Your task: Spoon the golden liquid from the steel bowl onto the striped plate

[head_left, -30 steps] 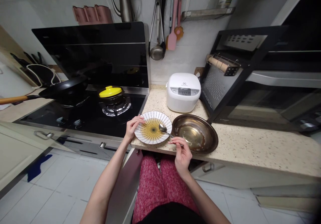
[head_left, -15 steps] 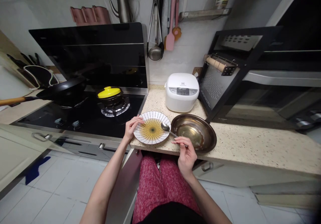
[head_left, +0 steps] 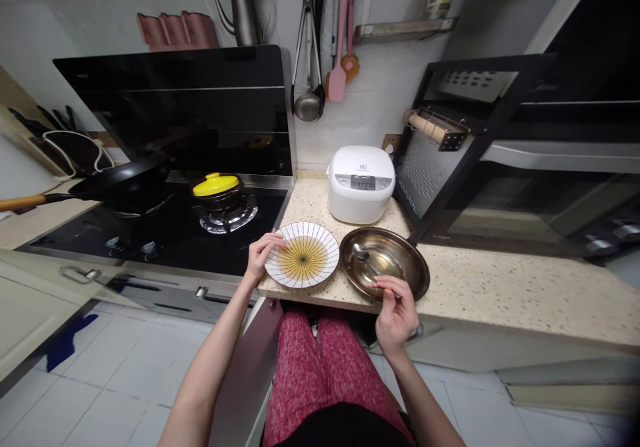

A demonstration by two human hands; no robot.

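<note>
A white plate (head_left: 324,268) with dark radial lines and a yellow-brown middle lies on the counter near its front edge. My left hand (head_left: 263,255) grips its left rim, fingers over the top edge. In my right hand (head_left: 397,313), closed on its handle, is a metal spoon (head_left: 360,253). The spoon's bowl is over the inside of a wide metal basin (head_left: 420,270) to the right of the plate. I cannot tell whether the spoon touches the basin. A shallow layer of liquid seems to lie in the basin's bottom.
A white rice cooker (head_left: 361,197) stands behind the plate and basin. To the left, a pot with a yellow lid (head_left: 216,185) and a black wok (head_left: 125,181) sit on the gas stove. A black rack (head_left: 425,160) rises at right. Below, a cabinet door (head_left: 253,360) hangs open.
My right hand has carried the spoon rightward, from over the plate's right rim to over the basin. My left hand stays on the plate's rim.
</note>
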